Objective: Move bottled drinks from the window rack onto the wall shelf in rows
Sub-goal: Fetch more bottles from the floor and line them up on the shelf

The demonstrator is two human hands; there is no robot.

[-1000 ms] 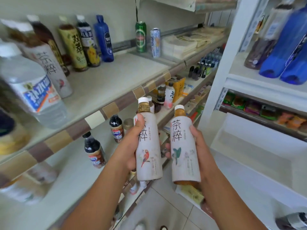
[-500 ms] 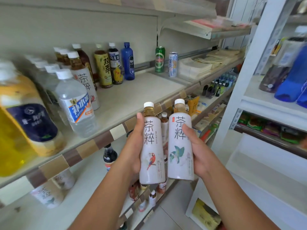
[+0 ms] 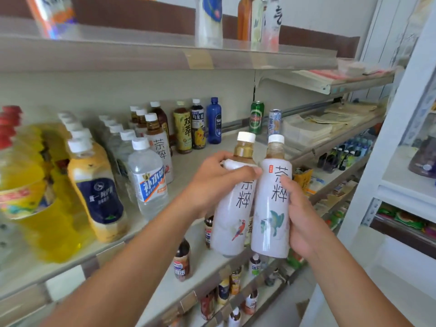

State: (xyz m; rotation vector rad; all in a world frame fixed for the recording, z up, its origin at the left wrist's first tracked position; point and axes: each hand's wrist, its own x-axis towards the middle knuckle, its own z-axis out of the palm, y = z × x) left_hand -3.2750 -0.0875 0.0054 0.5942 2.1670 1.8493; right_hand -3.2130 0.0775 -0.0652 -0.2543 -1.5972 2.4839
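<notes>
Head view: at centre frame, two white-sleeved tea bottles are held upright side by side and touching, between the two hands and in front of the wall shelf (image 3: 188, 166). The left hand (image 3: 212, 182) curls over the shoulder of the parrot-label bottle (image 3: 232, 220), fingers wrapped just below its neck. The right hand (image 3: 304, 223) grips the green-bird bottle (image 3: 271, 215) around its body, thumb across the label. On the shelf, left of centre, matching tea bottles (image 3: 158, 147) stand in a row beside clear water bottles (image 3: 148, 180), with a blue bottle (image 3: 214, 121) and a green can (image 3: 256, 117) behind
</notes>
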